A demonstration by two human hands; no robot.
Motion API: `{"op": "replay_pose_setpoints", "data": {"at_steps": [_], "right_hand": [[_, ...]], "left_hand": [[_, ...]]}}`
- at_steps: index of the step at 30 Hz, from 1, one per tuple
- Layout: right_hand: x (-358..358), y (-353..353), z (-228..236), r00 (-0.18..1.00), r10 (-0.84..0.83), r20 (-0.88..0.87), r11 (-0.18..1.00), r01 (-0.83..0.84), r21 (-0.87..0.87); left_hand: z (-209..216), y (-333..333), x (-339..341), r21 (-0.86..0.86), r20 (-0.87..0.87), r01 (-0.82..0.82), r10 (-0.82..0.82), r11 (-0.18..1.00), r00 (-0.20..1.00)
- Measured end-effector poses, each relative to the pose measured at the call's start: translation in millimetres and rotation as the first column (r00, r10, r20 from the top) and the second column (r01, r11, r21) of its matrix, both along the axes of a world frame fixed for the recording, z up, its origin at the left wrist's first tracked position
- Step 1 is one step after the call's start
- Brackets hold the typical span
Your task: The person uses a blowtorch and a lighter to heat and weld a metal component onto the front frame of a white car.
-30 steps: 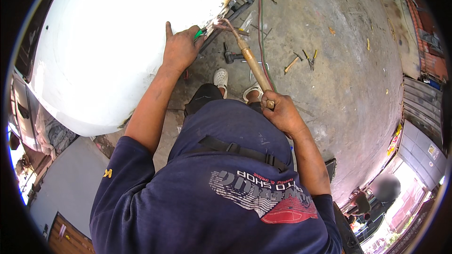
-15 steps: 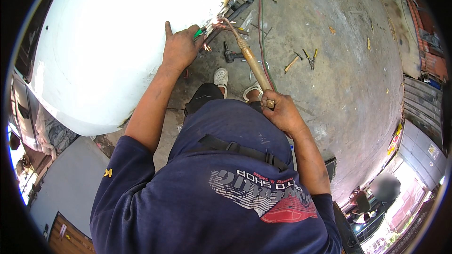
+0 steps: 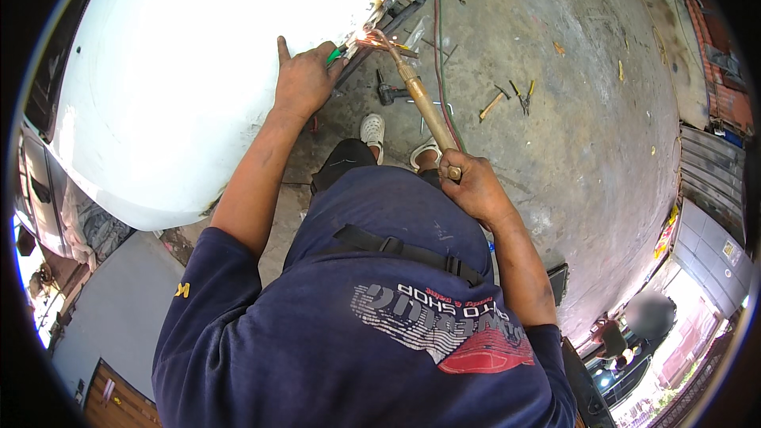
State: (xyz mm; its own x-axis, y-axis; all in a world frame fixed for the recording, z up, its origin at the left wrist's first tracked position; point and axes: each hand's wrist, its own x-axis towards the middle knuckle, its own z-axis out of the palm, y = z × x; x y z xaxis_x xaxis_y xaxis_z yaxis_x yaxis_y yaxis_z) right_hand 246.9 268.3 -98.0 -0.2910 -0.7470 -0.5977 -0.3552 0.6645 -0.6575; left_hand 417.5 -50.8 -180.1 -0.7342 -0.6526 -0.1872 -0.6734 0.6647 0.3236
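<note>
My right hand (image 3: 473, 189) is wrapped round the rear of a brass gas torch (image 3: 428, 108). Its bent copper tip reaches the edge of a large white vehicle panel (image 3: 198, 71), where a bright glow and sparks show. My left hand (image 3: 305, 82) rests on that panel with one finger stretched out. The other fingers are closed on a green-handled tool (image 3: 334, 56), whose kind I cannot make out. This tool points toward the glowing spot. Scorch marks and dark metal brackets (image 3: 406, 8) line the panel's edge there.
Red and green hoses (image 3: 441, 24) run across the concrete floor beside the torch. A black power tool (image 3: 388, 93), a hammer (image 3: 493, 105) and yellow-handled pliers (image 3: 523, 98) lie on the floor. My shoes (image 3: 372, 131) are just below the work. Another person (image 3: 610, 341) is at the far right.
The glow at the torch tip is brighter and larger. Sparks that were falling below my left hand are gone. Both hands have stayed almost in place.
</note>
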Motion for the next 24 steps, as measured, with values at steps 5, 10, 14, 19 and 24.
{"op": "replay_pose_setpoints", "data": {"at_steps": [5,10,14,19,24], "right_hand": [[0.1,0.4,0.1,1.0,-0.003,0.005,1.0,0.003,0.031],[1.6,0.4,0.6,1.0,-0.009,0.006,1.0,0.009,0.015],[1.3,-0.8,0.9,1.0,-0.009,0.009,0.999,0.009,0.034],[0.7,-0.7,1.5,1.0,-0.012,0.019,1.0,0.012,0.029],[0.8,0.1,0.1,0.999,-0.02,0.025,1.0,0.02,0.009]], "left_hand": [[-7.0,-0.6,0.7,-0.018,-0.023,0.001,-0.002,1.0,1.0],[-7.1,0.4,1.5,-0.044,-0.026,0.006,-0.007,0.999,1.0],[-3.6,0.6,-2.1,0.014,0.003,-0.009,0.009,1.0,1.0],[-3.8,-0.4,-4.9,0.015,0.031,-0.007,0.007,1.0,0.999],[-6.2,0.4,-3.1,-0.01,-0.003,-0.006,0.006,1.0,1.0]]}}
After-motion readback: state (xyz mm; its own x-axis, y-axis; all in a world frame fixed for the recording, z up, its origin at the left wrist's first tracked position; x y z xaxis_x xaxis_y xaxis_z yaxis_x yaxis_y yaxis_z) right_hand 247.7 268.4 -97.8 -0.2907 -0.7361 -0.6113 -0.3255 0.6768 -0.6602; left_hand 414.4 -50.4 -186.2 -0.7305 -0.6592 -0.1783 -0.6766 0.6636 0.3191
